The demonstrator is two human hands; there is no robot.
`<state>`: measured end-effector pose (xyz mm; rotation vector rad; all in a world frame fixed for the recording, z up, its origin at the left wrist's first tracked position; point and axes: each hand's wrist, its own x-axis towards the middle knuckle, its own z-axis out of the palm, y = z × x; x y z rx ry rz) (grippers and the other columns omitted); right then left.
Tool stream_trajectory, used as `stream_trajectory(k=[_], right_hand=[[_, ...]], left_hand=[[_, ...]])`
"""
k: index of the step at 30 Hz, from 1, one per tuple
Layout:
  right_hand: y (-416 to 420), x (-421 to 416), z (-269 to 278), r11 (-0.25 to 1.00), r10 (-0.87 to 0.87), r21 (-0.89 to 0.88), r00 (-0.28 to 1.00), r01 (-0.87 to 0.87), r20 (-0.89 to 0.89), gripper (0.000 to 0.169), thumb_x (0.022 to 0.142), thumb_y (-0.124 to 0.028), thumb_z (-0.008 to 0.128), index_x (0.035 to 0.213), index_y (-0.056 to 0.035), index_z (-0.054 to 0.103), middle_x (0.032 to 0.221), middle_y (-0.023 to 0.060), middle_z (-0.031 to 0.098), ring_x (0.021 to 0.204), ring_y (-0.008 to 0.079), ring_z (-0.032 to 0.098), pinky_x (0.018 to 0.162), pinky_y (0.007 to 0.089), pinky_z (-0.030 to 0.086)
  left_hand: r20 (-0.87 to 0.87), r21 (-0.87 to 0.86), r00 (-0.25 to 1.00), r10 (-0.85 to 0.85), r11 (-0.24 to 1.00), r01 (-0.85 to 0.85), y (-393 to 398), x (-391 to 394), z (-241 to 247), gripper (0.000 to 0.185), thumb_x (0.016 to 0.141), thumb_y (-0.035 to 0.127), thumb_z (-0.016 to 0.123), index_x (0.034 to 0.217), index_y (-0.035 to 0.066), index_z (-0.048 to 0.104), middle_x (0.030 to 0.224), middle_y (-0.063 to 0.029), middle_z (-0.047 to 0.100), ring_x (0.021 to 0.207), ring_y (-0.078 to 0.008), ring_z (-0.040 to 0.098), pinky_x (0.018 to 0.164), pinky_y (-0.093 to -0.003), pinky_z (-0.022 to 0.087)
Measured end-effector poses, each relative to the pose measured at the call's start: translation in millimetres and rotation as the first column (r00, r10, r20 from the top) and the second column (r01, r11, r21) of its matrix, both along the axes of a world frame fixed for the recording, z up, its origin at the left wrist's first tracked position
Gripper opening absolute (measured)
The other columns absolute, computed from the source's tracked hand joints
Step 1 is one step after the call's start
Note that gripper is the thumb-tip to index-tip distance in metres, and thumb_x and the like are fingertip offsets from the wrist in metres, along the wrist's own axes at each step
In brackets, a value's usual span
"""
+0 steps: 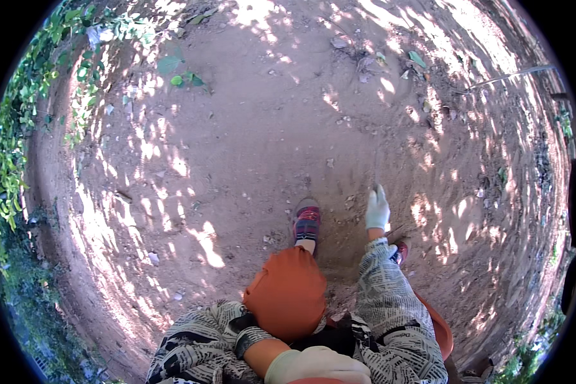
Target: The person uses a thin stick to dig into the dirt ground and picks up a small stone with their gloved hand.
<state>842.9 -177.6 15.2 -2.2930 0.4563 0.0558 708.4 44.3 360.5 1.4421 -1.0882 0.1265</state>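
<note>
My right hand (378, 209), in a pale glove, reaches down at the right of centre, over the bare soil. Its fingers point away from me; a faint thin streak shows beyond the fingertips, too blurred to tell if it is held. My left hand (319, 364), also gloved, lies across my body at the bottom edge, its fingers partly hidden. Beside it a reddish-orange surface (317, 380) just shows; whether the hand grips it is unclear. My knee, in orange cloth (288, 293), rises between the patterned sleeves, above a red and dark shoe (307, 221).
Dry earth (269, 144) dappled with sunlight spreads around me, with scattered leaves and bits of debris. Green leafy plants (9, 168) line the left rim. A small leafy sprig (188, 79) lies farther ahead. My other shoe (401, 252) is partly hidden by the right sleeve.
</note>
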Motion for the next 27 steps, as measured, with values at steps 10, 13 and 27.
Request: stream_trajectory(k=[10, 13, 27], right_hand=[[27, -107, 62, 0.988, -0.118, 0.06, 0.945, 0.143, -0.304, 0.044, 0.093, -0.029, 0.052, 0.133, -0.0083, 0.052, 0.111, 0.021, 0.065, 0.102, 0.0327, 0.064, 0.087, 0.0373, 0.048], [9, -81, 24, 0.989, -0.143, 0.01, 0.981, 0.146, -0.13, 0.045, 0.093, -0.038, 0.049, 0.133, -0.0193, 0.052, 0.098, 0.022, 0.067, 0.09, 0.04, 0.065, 0.078, 0.0478, 0.05], [-31, -131, 70, 0.991, -0.109, 0.056, 0.975, 0.122, -0.191, 0.043, 0.092, -0.039, 0.047, 0.128, -0.0157, 0.052, 0.099, 0.0259, 0.064, 0.093, 0.0436, 0.062, 0.082, 0.0507, 0.048]], left_hand=[[0.035, 0.038, 0.992, -0.122, 0.992, 0.121, -9, -8, 17, 0.033, 0.072, 0.015, 0.062, 0.103, 0.005, 0.067, 0.089, -0.0038, 0.062, 0.071, -0.0134, 0.059, 0.063, -0.0242, 0.052], [0.061, 0.041, 0.987, -0.146, 0.989, 0.143, -21, -4, 28, 0.033, 0.072, 0.015, 0.062, 0.103, 0.005, 0.067, 0.089, -0.0038, 0.062, 0.071, -0.0132, 0.059, 0.063, -0.0239, 0.052], [0.174, 0.131, 0.983, -0.063, 0.991, 0.04, -69, 1, 70, 0.027, 0.067, 0.015, 0.069, 0.093, 0.009, 0.073, 0.088, -0.0005, 0.066, 0.069, -0.0117, 0.06, 0.059, -0.0217, 0.05]])
